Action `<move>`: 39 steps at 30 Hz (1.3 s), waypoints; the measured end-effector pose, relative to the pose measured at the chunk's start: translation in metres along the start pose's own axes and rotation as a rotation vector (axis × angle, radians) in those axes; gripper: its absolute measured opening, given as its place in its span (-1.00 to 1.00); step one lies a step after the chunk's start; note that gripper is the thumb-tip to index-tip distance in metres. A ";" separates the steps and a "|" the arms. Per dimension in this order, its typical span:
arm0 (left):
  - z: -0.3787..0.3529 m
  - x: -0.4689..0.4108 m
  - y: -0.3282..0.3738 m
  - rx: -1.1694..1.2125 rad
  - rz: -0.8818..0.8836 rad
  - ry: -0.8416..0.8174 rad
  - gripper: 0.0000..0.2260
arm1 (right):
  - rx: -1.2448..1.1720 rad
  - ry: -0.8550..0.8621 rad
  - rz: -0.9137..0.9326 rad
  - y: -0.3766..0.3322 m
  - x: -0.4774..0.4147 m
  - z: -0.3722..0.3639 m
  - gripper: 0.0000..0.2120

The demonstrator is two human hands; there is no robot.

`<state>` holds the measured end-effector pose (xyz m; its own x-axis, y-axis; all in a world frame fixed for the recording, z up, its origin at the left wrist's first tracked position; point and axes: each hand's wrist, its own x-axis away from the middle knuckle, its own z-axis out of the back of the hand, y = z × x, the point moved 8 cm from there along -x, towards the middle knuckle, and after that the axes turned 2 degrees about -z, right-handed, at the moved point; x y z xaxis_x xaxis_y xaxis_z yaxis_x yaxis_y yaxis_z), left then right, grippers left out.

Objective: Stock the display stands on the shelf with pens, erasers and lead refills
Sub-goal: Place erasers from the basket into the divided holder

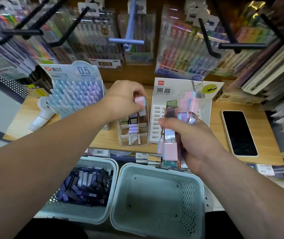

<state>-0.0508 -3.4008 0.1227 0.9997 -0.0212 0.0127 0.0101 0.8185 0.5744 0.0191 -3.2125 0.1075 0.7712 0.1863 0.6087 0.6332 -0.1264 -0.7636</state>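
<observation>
Left hand (125, 95) pinches a pastel eraser (140, 103) over the divided stand (134, 131); right hand (187, 135) grips spare erasers (169, 135); next, seat it.

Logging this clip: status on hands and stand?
Left hand pinches pink-blue eraser over tiered stand. Right hand grips eraser stack. Nothing blocking.

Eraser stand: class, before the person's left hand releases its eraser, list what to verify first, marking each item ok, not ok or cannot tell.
1. Left hand pinches the pink-and-blue eraser: ok.
2. That eraser is above the far end of the eraser stand: ok.
3. The slot beneath it has room: cannot tell, the hand hides it.
4. Right hand grips the spare erasers: ok.
5. Smartphone lies apart from the stand: ok.
</observation>
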 end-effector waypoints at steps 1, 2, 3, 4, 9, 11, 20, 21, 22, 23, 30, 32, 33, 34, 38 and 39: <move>0.002 -0.001 -0.001 0.022 0.008 0.016 -0.75 | 0.007 0.005 0.003 0.001 -0.001 0.000 -0.75; 0.003 -0.001 -0.002 0.042 0.020 0.033 -0.74 | 0.016 0.007 0.006 0.001 -0.001 0.001 -0.74; 0.003 -0.002 -0.004 0.050 0.033 0.044 -0.74 | 0.026 0.006 0.007 0.002 -0.002 0.000 -0.73; 0.002 -0.002 -0.006 0.045 0.046 0.047 -0.74 | 0.032 0.002 0.008 0.003 -0.002 0.000 -0.72; -0.011 -0.006 -0.011 -0.079 0.056 -0.007 -0.77 | 0.049 -0.004 0.027 0.003 -0.003 -0.003 -0.71; -0.013 -0.009 -0.010 -0.108 0.042 0.000 -0.75 | 0.061 0.002 0.028 0.004 -0.003 -0.002 -0.70; -0.012 -0.013 -0.011 -0.116 0.025 0.060 -0.72 | 0.046 0.006 0.008 0.004 -0.004 0.000 -0.70; -0.011 -0.012 -0.011 -0.104 0.026 0.061 -0.71 | 0.044 0.007 0.004 0.005 -0.004 0.000 -0.70; -0.010 -0.012 -0.011 -0.096 0.027 0.061 -0.70 | 0.042 0.008 0.002 0.005 -0.005 0.000 -0.70; -0.008 -0.012 -0.012 -0.093 0.023 0.062 -0.69 | 0.041 0.010 -0.001 0.005 -0.004 0.001 -0.71; 0.006 0.010 -0.011 0.132 0.104 0.151 -0.84 | -0.032 -0.008 -0.029 0.003 -0.004 -0.004 -0.74; 0.004 0.032 0.002 0.301 0.142 0.124 -0.85 | -0.065 -0.010 -0.019 0.002 -0.004 -0.008 -0.70; 0.000 0.045 0.010 0.380 0.169 0.079 -0.81 | -0.082 -0.013 -0.009 0.000 -0.003 -0.011 -0.67; -0.004 0.057 0.019 0.467 0.195 0.024 -0.78 | -0.098 -0.017 0.006 -0.001 -0.004 -0.014 -0.66; -0.021 0.102 0.043 0.734 0.256 -0.130 -0.77 | -0.161 -0.028 0.029 -0.002 -0.001 -0.025 -0.71; -0.024 0.111 0.046 0.748 0.269 -0.151 -0.72 | -0.162 -0.023 0.029 -0.001 0.000 -0.028 -0.72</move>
<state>0.0607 -3.3523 0.1311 0.9514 0.0011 0.3081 -0.3016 0.2072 0.9306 0.0204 -3.2391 0.1142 0.7887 0.2025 0.5804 0.6145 -0.2872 -0.7348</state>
